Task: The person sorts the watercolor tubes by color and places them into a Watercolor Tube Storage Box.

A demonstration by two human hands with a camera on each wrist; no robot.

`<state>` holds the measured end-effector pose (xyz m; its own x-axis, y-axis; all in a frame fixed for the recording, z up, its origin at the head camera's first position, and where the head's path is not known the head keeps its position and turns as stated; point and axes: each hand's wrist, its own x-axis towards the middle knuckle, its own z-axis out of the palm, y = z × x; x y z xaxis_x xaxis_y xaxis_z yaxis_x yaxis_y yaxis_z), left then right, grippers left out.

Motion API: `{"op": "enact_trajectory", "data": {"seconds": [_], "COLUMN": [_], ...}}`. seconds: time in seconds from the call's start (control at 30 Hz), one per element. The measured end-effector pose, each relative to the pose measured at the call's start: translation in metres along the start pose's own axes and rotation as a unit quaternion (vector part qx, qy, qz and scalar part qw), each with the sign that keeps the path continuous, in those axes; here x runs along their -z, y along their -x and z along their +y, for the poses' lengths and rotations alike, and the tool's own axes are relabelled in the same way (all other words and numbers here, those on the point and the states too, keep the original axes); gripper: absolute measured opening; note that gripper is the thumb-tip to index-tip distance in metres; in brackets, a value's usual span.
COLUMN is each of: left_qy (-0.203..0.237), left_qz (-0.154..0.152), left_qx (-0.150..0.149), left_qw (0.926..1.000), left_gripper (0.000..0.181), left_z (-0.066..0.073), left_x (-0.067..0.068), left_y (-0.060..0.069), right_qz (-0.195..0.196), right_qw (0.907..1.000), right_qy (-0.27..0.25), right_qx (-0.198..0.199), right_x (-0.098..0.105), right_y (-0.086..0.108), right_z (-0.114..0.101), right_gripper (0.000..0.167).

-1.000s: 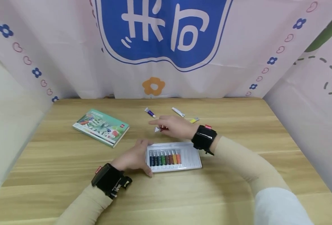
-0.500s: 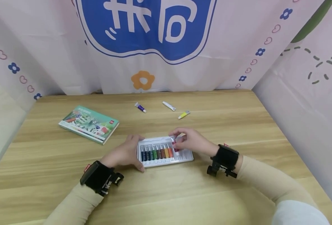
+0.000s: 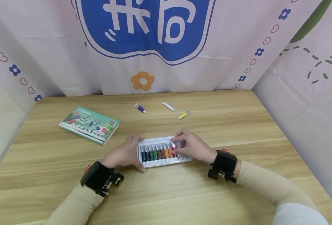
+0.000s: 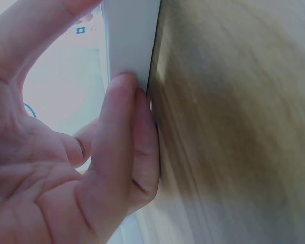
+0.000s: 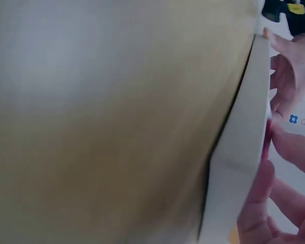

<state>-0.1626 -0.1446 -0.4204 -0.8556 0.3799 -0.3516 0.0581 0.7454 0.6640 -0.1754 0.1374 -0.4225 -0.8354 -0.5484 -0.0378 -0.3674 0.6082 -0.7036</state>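
While the left side of the wood-grain tabletop (image 3: 166,193) runs slantwise towards the pale wall, a rectangular green book with printed plants on its cover (image 3: 89,125) lies flat inside that edge, turned at an angle. Wood shows between its near right corner and the left hand (image 3: 125,153), whose thumb and fingers, spread apart, grip the left end of a shallow white rectangular tray (image 3: 157,140). The thumb is at the front corner and the fingers at the back; the left wrist view shows fingertips pressed on the side wall.

Behind that end, well apart from the tray, lies a small purple paint tube with a white cap (image 3: 140,108). In the tray stands a side-by-side row of small paint tubes (image 3: 157,152), running from dark blue through green and brown to orange. Farther back is a small white paint tube (image 3: 169,106), near the table's back edge. At the row's right end, beside the orange one, is a small red paint tube (image 3: 174,151), pinched between thumb and fingers of the right hand (image 3: 192,144), nearly closed together. A small yellow paint tube (image 3: 184,115) lies just behind that hand. Rightward, wood stretches to the slanting right edge.
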Motion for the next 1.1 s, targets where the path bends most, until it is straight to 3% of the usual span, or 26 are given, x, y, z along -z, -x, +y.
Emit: {"op": "enact_trajectory", "data": {"seconds": [0.13,0.43,0.73,1.1], "left_qy": [-0.001,0.002,-0.004,-0.002], "left_qz": [0.0,0.0,0.001,0.009], "left_qx": [0.001,0.004,0.0,-0.004], "left_qw": [1.0,1.0,1.0,1.0], "left_gripper": [0.114,0.115,0.115,0.113], "left_z": [0.0,0.003,0.003,0.001], "left_x": [0.0,0.001,0.002,0.0], "left_y": [-0.001,0.002,0.002,0.002], "right_qz": [-0.019,-0.073,-0.096,-0.136], "right_qw": [0.9977,0.992,0.9799,0.9652], "right_qy": [0.065,0.101,0.165,0.219], "right_qx": [0.002,0.018,0.06,0.043], "right_x": [0.005,0.013,0.015,0.015], "right_y": [-0.001,-0.002,-0.008,-0.016], "right_z": [-0.002,-0.009,-0.02,-0.032], "right_gripper": [0.046,0.036,0.031,0.029]}}
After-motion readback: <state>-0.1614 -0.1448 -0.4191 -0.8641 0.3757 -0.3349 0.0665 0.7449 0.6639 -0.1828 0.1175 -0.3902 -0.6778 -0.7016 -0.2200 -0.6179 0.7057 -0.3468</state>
